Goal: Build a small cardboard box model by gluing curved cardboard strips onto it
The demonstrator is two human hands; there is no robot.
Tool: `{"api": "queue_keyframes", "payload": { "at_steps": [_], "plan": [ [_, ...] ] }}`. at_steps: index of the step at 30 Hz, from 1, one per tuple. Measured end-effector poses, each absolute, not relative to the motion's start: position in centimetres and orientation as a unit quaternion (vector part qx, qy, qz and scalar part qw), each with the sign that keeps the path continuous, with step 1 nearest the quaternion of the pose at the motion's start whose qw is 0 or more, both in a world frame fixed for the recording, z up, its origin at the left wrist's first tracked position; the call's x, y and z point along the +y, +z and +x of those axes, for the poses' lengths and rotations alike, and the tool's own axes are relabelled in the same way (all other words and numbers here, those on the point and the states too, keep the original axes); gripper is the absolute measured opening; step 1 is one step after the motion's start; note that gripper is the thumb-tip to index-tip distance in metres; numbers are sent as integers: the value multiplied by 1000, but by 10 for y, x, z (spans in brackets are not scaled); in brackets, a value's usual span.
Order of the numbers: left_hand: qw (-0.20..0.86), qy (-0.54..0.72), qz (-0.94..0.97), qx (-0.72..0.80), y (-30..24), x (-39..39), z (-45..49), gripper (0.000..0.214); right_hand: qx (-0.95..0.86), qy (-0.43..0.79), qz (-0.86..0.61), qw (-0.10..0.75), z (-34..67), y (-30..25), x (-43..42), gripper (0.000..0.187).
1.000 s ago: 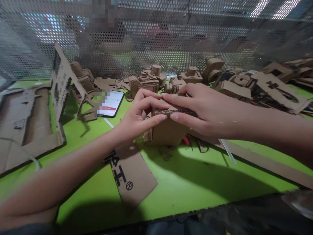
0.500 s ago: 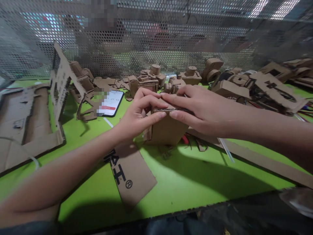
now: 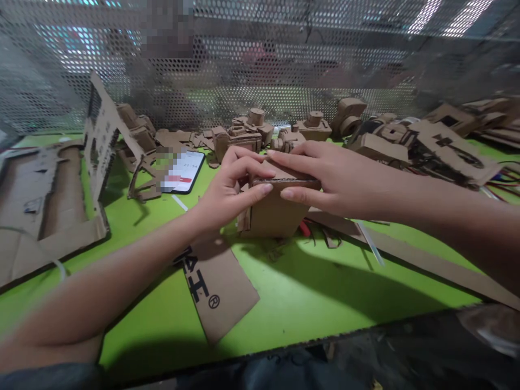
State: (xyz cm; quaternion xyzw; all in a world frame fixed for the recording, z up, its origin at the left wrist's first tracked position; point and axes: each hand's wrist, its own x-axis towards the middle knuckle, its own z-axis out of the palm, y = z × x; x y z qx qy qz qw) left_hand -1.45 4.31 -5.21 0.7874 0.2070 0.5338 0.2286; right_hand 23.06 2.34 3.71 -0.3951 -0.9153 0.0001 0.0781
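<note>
A small brown cardboard box [image 3: 276,214] stands on the green table in front of me. My left hand [image 3: 233,187] is closed over its upper left corner, fingers bent across the top and thumb along the front edge. From the other side, my right hand [image 3: 325,173] lays its fingers over the top, with its thumb against the front face; part of the lid is covered. Flat on the table nearer to me is a cardboard piece [image 3: 227,287] with black lettering. Something red [image 3: 304,227] shows beside the box's lower right corner.
A long cardboard strip [image 3: 418,254] and a translucent stick [image 3: 370,244] lie to the right. At the left are a phone [image 3: 190,168] and a large cardboard frame [image 3: 60,189]. Several cardboard models [image 3: 314,127] line the back, before a perforated metal panel [image 3: 227,70].
Both hands stay on the box; my right thumb sits slightly lower on the front face, and more of the lid shows between the hands. The view has shifted slightly.
</note>
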Motion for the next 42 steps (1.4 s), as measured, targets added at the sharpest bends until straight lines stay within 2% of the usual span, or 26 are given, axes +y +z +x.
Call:
{"api": "queue_keyframes", "payload": {
  "at_steps": [5, 15, 22, 27, 33, 42],
  "plan": [
    [205, 536, 799, 177, -51, 41, -14, 19, -923, -18, -360, 138, 237, 30, 18, 70],
    [179, 529, 810, 178, -50, 31, -11, 21, -917, -2, -360, 174, 238, 28, 2, 62],
    [166, 517, 821, 177, -43, 26, -15, 20, -920, 45, -357, 158, 240, 37, 3, 55],
    [161, 507, 827, 180, -42, 25, -17, 21, -923, 61, -354, 139, 239, 45, 3, 57],
    [165, 511, 822, 189, -42, 23, -16, 22, -921, 60, -364, 123, 236, 49, 3, 48],
    [163, 523, 817, 181, -44, 25, -14, 19, -924, 45, -359, 122, 235, 46, 1, 52]
  ]
}}
